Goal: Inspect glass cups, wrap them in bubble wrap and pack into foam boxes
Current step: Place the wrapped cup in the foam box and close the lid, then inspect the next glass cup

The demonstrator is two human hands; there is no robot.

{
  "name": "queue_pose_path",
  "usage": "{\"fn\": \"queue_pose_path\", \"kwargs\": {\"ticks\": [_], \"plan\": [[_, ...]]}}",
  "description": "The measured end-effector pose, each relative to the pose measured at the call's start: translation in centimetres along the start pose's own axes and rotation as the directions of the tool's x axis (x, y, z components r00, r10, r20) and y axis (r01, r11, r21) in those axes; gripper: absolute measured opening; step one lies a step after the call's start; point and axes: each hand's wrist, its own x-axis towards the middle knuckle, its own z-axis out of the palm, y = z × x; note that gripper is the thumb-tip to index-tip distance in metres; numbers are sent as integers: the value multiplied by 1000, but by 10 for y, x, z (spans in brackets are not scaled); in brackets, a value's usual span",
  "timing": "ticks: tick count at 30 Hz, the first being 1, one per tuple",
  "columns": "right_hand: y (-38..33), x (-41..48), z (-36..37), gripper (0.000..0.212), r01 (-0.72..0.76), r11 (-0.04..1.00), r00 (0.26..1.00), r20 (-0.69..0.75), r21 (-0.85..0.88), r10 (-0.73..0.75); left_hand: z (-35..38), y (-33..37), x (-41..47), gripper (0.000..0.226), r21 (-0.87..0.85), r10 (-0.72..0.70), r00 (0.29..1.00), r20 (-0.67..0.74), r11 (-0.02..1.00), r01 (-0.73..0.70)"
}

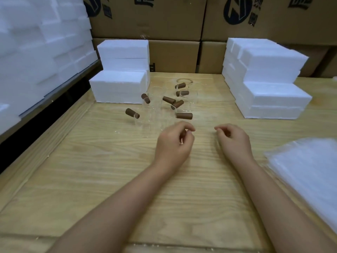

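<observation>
Several clear glass cups (pixel 156 110) with brown wooden handles stand clustered on the wooden table (pixel 109 170), between two stacks of white foam boxes, one stack on the left (pixel 122 84) and one on the right (pixel 268 79). A pile of bubble wrap sheets (pixel 310 172) lies at the right edge. My left hand (pixel 173 143) hovers just in front of the cups, fingers curled loosely, holding nothing. My right hand (pixel 235 141) floats beside it, fingers curled and empty too.
Brown cardboard cartons (pixel 173 24) form a wall behind the table. More white foam blocks (pixel 36 52) are piled on a shelf at the left, past a dark gap along the table's left edge.
</observation>
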Motion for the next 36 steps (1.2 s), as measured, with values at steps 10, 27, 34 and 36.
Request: {"fn": "queue_pose_path", "kwargs": {"ticks": [10, 27, 34, 36], "plan": [[-5, 5, 11, 25, -4, 990, 997, 78, 143, -7, 4, -13, 6, 17, -14, -300, 938, -177, 953, 302], [-39, 35, 56, 23, -204, 971, 967, 179, 122, 181, 3, -18, 12, 21, -119, -336, 915, -224, 941, 316], [-20, 22, 27, 28, -237, 969, 968, 100, 65, 230, 2, -16, 11, 42, -218, -315, 935, -160, 936, 277], [-13, 13, 21, 30, -231, 970, 971, 77, 76, 225, 2, -17, 11, 65, -195, -317, 949, -6, 931, 309]]}}
